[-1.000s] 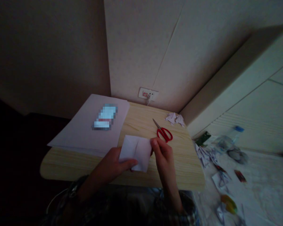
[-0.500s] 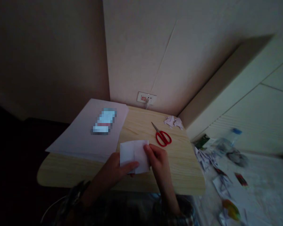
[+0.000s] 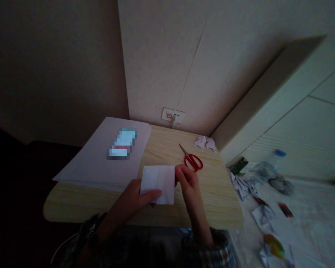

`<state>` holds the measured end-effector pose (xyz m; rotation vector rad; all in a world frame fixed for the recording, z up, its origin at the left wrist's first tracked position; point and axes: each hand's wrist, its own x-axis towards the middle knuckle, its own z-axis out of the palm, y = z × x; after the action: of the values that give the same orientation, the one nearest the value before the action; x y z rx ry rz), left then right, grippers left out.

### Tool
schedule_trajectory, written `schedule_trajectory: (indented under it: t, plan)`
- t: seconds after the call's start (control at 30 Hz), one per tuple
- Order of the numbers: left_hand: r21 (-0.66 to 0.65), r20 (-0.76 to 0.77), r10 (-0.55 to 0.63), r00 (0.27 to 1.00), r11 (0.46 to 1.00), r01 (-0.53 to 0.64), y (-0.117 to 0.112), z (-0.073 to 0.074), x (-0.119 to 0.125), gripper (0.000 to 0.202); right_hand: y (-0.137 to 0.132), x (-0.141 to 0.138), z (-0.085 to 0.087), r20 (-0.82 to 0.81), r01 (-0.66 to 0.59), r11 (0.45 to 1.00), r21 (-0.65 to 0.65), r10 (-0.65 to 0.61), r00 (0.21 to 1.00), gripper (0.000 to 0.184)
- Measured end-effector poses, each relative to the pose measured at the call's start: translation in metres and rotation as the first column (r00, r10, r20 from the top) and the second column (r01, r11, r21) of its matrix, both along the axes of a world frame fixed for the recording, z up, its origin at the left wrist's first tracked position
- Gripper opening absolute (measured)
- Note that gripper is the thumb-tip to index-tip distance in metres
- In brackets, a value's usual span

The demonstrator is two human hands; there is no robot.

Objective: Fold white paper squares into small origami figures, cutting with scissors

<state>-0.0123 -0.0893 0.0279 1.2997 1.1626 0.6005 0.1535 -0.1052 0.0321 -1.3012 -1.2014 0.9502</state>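
Observation:
A white paper (image 3: 165,182), folded into a small square with a crease down its middle, is held over the table's front part. My left hand (image 3: 138,195) grips it from the lower left, thumb flat across the face and the other fingers mostly hidden behind. At the upper right corner of the square is my right hand (image 3: 188,180), its fingers curled together and pinching at the edge; the fingertips are partly hidden. Red-handled scissors (image 3: 193,162) lie just beyond my right hand, blades pointing to the wall.
Large white sheets (image 3: 92,163) cover the table's left side, with a blurred-out phone (image 3: 123,143) on top. Folded paper figures (image 3: 205,143) lie at the far right corner of the wooden table (image 3: 162,141). A wall socket (image 3: 173,115) holds a plug. Paper scraps and a bottle (image 3: 273,160) lie right of the table.
My right thumb has slid off the paper's face to its right edge, and the right fingers have curled in at the upper corner. My left hand keeps its hold.

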Motion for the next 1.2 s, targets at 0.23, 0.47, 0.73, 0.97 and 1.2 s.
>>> schedule_trajectory:
  t: [0.23, 0.47, 0.73, 0.97, 1.2]
  plan:
    - [0.097, 0.009, 0.208, 0.978, 0.973, -0.208, 0.021, -0.024, 0.008, 0.026, 0.02, -0.013, -0.043, -0.02, -0.002, 0.998, -0.064, 0.0, 1.0, 0.034]
    - [0.104, 0.036, 0.258, 0.965, 0.96, -0.261, 0.019, -0.03, 0.008, 0.032, 0.021, -0.018, -0.052, -0.047, -0.019, 0.998, -0.052, 0.017, 0.999, 0.032]
    - [0.175, 0.067, 0.268, 0.961, 0.945, -0.276, 0.015, -0.034, 0.006, 0.029, 0.014, -0.019, -0.047, -0.001, -0.007, 0.999, -0.038, 0.007, 1.0, 0.04]
    - [0.188, 0.063, 0.317, 0.946, 0.927, -0.323, 0.014, -0.031, 0.005, 0.033, 0.013, -0.019, -0.049, 0.003, -0.08, 0.995, -0.062, 0.08, 0.997, 0.035]
    - [0.198, 0.069, 0.246, 0.967, 0.946, -0.255, 0.013, -0.034, 0.009, 0.036, 0.009, -0.017, -0.049, 0.048, 0.008, 0.999, -0.038, -0.006, 0.999, 0.04]
